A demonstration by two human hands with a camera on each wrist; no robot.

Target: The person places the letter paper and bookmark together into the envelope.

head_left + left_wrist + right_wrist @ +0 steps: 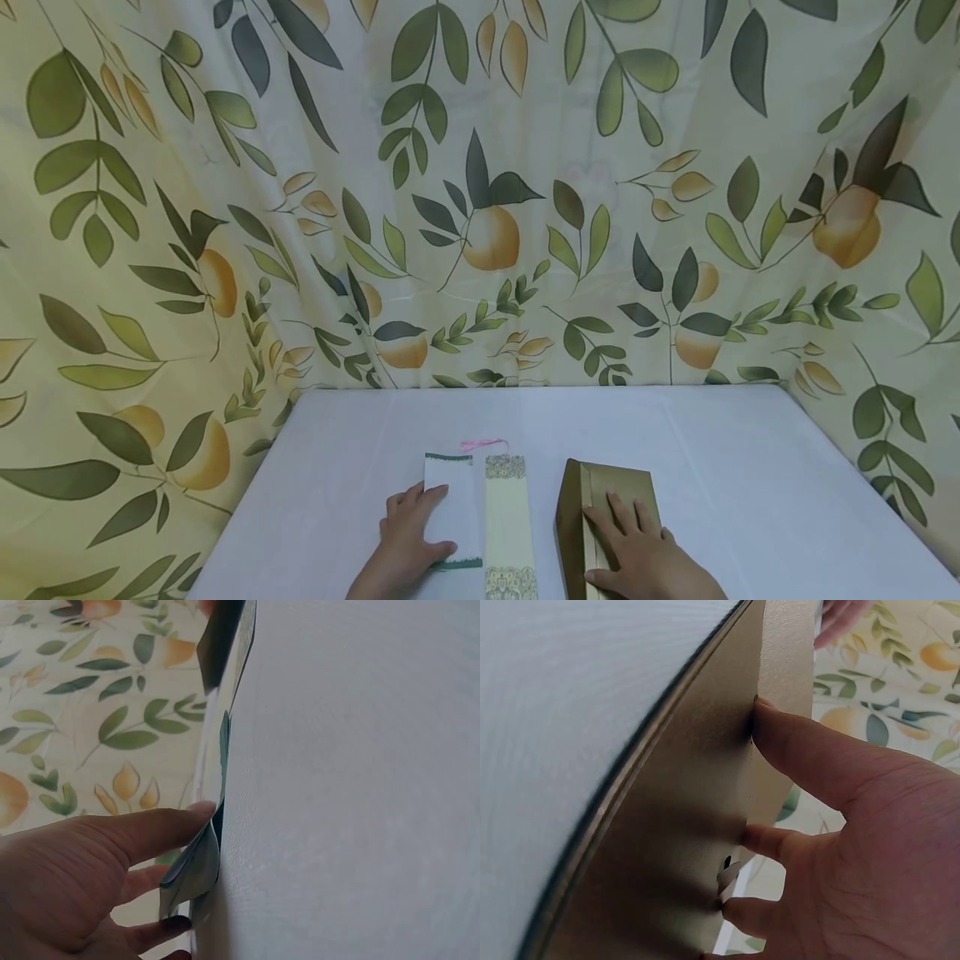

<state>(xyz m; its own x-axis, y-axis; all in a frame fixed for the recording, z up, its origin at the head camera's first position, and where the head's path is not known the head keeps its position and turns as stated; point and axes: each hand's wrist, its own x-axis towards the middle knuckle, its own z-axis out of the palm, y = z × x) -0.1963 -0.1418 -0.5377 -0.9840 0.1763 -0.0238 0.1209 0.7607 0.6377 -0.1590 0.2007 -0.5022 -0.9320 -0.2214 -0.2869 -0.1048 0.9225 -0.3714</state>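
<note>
In the head view my left hand (405, 533) is at the left side of a white folded card (453, 521) with green ends. In the left wrist view its thumb and fingers grip a bent edge of that card (196, 874). Flat on a gold-brown cardboard folder (617, 482) lies my right hand (645, 546), fingers spread. The folder's left side panel (570, 525) slants up at an angle. The right wrist view has the fingertips resting against the folder's gold face (667, 825).
Between the hands lies a cream bookmark (508, 517) with lace-patterned ends and a pink tassel (483, 444). All of it is on a white table (735, 467). A leaf-and-fruit curtain (525, 317) hangs behind the table's far edge and round its sides.
</note>
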